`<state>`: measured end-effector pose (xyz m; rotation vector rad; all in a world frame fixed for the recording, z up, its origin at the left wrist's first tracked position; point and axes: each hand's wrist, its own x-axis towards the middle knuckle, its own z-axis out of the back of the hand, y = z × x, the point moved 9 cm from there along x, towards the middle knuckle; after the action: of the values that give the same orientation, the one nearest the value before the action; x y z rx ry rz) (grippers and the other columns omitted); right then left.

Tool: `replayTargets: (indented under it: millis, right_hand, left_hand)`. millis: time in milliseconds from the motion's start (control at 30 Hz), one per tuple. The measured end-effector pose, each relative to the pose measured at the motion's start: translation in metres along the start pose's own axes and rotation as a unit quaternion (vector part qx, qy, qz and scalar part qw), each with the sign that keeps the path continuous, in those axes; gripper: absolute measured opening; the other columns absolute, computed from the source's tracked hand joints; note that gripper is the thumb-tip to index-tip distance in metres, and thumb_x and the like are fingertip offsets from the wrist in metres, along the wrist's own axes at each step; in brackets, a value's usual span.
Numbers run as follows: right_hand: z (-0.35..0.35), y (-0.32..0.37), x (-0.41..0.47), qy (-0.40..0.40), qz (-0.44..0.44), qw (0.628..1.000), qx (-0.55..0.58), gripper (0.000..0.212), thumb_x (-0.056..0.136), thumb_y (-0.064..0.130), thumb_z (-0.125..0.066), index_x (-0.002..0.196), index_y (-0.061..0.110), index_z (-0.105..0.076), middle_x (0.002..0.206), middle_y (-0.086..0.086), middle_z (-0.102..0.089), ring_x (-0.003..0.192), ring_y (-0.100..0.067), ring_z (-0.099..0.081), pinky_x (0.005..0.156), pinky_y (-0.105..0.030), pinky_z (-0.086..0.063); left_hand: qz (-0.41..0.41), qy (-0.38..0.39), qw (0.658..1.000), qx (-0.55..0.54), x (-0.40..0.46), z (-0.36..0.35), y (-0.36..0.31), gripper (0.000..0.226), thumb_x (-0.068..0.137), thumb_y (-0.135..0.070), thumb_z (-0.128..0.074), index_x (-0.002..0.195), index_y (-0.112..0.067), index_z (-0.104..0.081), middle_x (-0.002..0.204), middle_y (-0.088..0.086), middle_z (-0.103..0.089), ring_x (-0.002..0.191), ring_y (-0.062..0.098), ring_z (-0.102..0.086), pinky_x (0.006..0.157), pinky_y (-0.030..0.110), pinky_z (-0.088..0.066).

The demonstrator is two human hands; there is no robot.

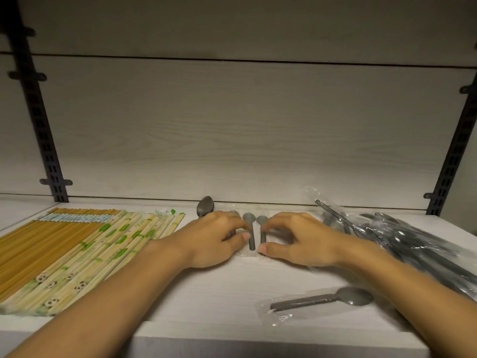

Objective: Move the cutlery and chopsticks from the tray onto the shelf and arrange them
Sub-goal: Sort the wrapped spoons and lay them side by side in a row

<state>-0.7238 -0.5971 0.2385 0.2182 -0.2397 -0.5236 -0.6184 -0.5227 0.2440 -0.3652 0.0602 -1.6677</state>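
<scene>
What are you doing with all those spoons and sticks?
A person is tidying a white shelf. The left hand and right hand press on small wrapped grey spoons, lining them up side by side. Chopsticks lie in neat rows on the left. A messy pile of wrapped cutlery waits on the right, with one loose spoon in front.

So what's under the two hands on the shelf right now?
Small grey wrapped spoons lie side by side under the left hand and right hand, fingertips pressing on them. Two show in the gap; how many more the palms cover cannot be seen.
</scene>
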Motion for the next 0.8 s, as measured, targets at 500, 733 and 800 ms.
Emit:
replayTargets:
  millis: [500,733,800]
  right_hand:
    - [0.091,-0.012,-0.055,-0.149,-0.038,0.982,-0.112,0.054,0.090,0.054,-0.051,0.134,0.024,-0.052,0.136,0.005,-0.055,0.123,-0.017,-0.052,0.103,-0.035,-0.041]
    - [0.129,-0.074,-0.148,-0.170,-0.161,0.946,-0.226,0.054,0.091,0.053,-0.047,0.137,0.025,-0.049,0.132,0.000,-0.058,0.120,-0.022,-0.054,0.095,-0.037,-0.046]
    - [0.126,-0.090,-0.166,-0.155,-0.184,0.947,-0.212,0.050,0.091,0.051,-0.050,0.133,0.024,-0.053,0.128,0.000,-0.060,0.116,-0.022,-0.056,0.093,-0.039,-0.048]
  left_hand:
    - [-0.017,-0.101,0.978,0.182,0.002,0.031,-0.024,0.048,0.093,-0.052,-0.024,0.123,-0.031,-0.055,0.124,-0.010,-0.059,0.114,0.018,-0.053,0.089,0.030,-0.039]
    - [-0.033,-0.082,0.988,0.123,0.018,0.019,-0.077,0.040,0.096,-0.055,-0.035,0.129,-0.038,-0.048,0.128,-0.012,-0.056,0.118,0.017,-0.052,0.091,0.033,-0.042]
    - [-0.045,-0.052,0.994,0.083,0.022,0.011,-0.096,0.041,0.092,-0.060,-0.038,0.124,-0.040,-0.052,0.121,-0.016,-0.059,0.112,0.012,-0.055,0.092,0.034,-0.046]
